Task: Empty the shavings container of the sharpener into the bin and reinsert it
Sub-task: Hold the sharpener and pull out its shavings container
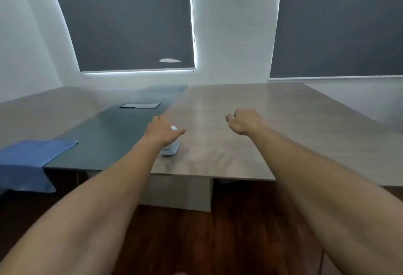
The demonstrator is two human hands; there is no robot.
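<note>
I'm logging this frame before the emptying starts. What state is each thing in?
Sharpener: upright on the table, partly hidden by the left hand; whether its container is in cannot be told.
Left hand: open, spread over the sharpener; contact unclear.
Right hand: loosely curled, empty, above the table.
Blue cloth: draped over the table's left corner.
Window blinds: down.
Table: flap in the dark centre strip closed.

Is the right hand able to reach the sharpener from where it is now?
Probably yes. The right hand hovers over bare table beside the sharpener, but the left hand already covers its top.
</note>
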